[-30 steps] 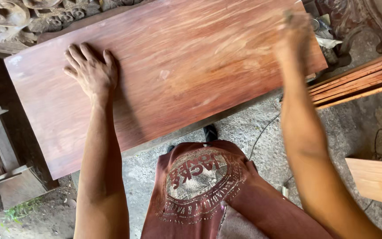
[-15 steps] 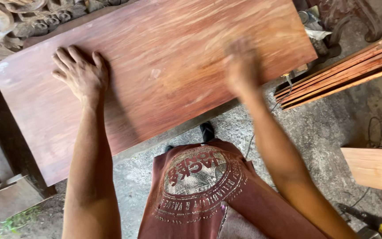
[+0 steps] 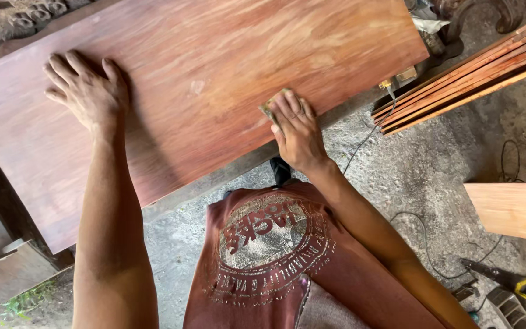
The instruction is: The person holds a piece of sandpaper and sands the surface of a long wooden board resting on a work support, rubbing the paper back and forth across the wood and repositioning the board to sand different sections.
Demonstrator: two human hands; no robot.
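Sandpaper [image 3: 273,105], a small folded yellowish piece, lies pressed flat under the fingers of the right hand [image 3: 296,129] on a wide reddish-brown board [image 3: 214,73], close to the board's near long edge and somewhat toward its right end. Only a corner of the sheet peeks out to the left of the fingertips; the rest is hidden beneath them. The right hand is closed down on it, fingers together and pushing into the wood rather than curled around anything. The left hand [image 3: 86,91] lies spread and wide open, palm down, near the board's left end and well apart from the sandpaper, holding nothing and seemingly bracing the board in place. Judging by this, the step in hand looks like hand-sanding the board's face, with pale rubbed streaks showing across the far right part of the surface. The next stroke would call for steady downward pressure along the grain, while the open hand keeps the board from sliding. Beyond the board's right end a stack of thin wooden slats [image 3: 464,79] leans across the concrete floor [image 3: 409,176], a lighter plank [image 3: 512,210] lies further right, and a thin cable [image 3: 424,244] trails over the ground.
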